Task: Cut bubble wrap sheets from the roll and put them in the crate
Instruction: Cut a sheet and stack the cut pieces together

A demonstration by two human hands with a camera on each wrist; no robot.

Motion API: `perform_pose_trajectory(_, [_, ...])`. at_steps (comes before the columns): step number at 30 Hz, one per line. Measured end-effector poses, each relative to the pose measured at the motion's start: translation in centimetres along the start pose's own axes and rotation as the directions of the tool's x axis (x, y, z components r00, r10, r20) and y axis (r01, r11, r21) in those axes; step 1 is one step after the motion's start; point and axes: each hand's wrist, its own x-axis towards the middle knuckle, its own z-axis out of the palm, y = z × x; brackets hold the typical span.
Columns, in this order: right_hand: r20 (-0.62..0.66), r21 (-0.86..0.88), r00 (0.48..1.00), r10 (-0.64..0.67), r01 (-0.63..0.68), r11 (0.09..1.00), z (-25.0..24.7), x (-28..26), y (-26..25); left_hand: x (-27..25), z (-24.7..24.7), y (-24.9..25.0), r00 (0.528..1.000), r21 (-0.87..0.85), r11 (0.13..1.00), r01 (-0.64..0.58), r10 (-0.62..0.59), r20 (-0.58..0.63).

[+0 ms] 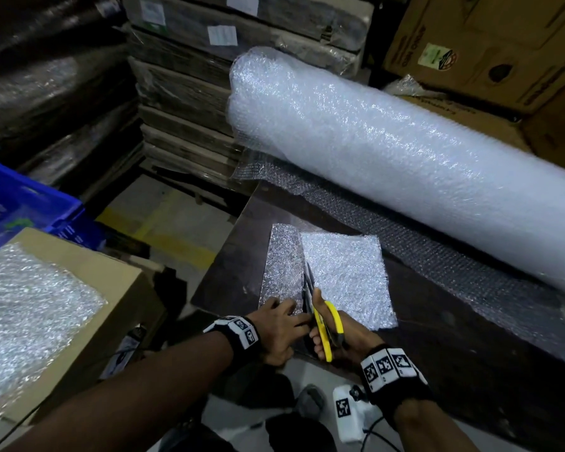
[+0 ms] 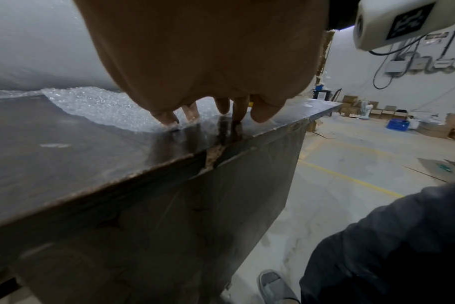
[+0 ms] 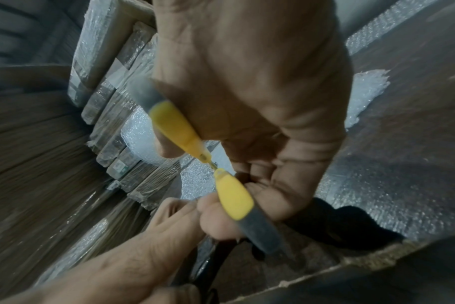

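- Here, the big bubble wrap roll (image 1: 405, 151) lies across the dark table (image 1: 454, 337); stacked wrapped cartons (image 1: 183, 93) crowd behind it; a brown cardboard box (image 1: 490, 44) stands at the far right.
- Left hand (image 1: 282, 331) presses flat, fingers (image 2: 166, 118) straight, on the cut bubble wrap sheet (image 1: 346, 275) near the table edge.
- Right hand (image 1: 343, 340) is curled round yellow-handled scissors (image 1: 323, 327); blades in the sheet.
- Blue crate (image 1: 23, 203) sits left, contents unclear; beside it a carton (image 1: 88, 282) carries bubble wrap (image 1: 26, 314).
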Motion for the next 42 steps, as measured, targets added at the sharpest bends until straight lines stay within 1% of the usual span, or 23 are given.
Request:
perform_pose_trajectory(4, [0.016, 0.067, 1.000, -0.011, 0.009, 0.998, 0.2, -0.3, -0.4, 0.1, -0.5, -0.2, 1.000, -0.032, 0.999, 0.016, -0.015, 0.022])
perform_pose_trajectory(9, [0.024, 0.037, 0.999, -0.028, 0.027, 0.999, 0.0, 0.1, -0.8, 0.2, -0.1, -0.6, 0.999, -0.044, 0.999, 0.005, -0.003, 0.044])
perform_pose_trajectory(12, [0.027, 0.035, 0.999, -0.034, 0.033, 0.999, -0.1, 0.3, -0.7, 0.1, -0.1, -0.8, 0.999, -0.054, 0.998, -0.024, 0.026, 0.047])
perform_pose_trajectory(16, [0.022, 0.046, 0.998, -0.053, 0.052, 0.998, -0.1, 0.5, -0.9, -0.2, -0.5, -0.5, 0.997, -0.024, 1.000, 0.002, 0.000, 0.071])
perform_pose_trajectory(20, [0.027, 0.003, 0.998, -0.061, 0.060, 0.998, -0.5, 0.9, -1.4, -0.6, -0.1, -0.5, 0.991, 0.022, 1.000, -0.009, 0.006, 0.131])
perform_pose_trajectory(22, [0.020, -0.009, 0.998, -0.057, 0.057, 0.998, -0.6, 1.2, -1.6, -0.5, 0.3, -0.5, 0.995, 0.049, 0.999, -0.007, 0.002, 0.095])
perform_pose_trajectory(28, [-0.010, -0.005, 0.998, -0.067, 0.066, 0.998, -0.4, 1.1, -2.4, -0.1, -0.1, -0.2, 0.999, 0.033, 0.999, 0.012, -0.013, 0.040])
perform_pose_trajectory(31, [-0.071, -0.039, 0.993, -0.097, 0.094, 0.995, -0.1, 1.5, -2.3, 0.0, -0.5, -0.1, 0.998, 0.008, 0.999, 0.037, -0.037, 0.048])
perform_pose_trajectory(33, [-0.086, -0.029, 0.988, -0.126, 0.124, 0.992, 0.0, 1.7, -2.2, 0.0, -0.7, 0.0, 0.998, 0.004, 0.999, 0.040, -0.040, 0.054])
perform_pose_trajectory(37, [-0.087, -0.081, 0.989, -0.123, 0.116, 0.990, -0.1, 2.3, -2.4, -0.1, -0.7, -0.1, 0.998, -0.006, 0.999, 0.038, -0.038, 0.055])
perform_pose_trajectory(42, [-0.038, -0.071, 0.993, -0.110, 0.108, 0.992, 0.0, 2.7, -3.0, -0.3, -1.2, -0.1, 0.995, 0.013, 0.998, 0.054, -0.055, 0.086])
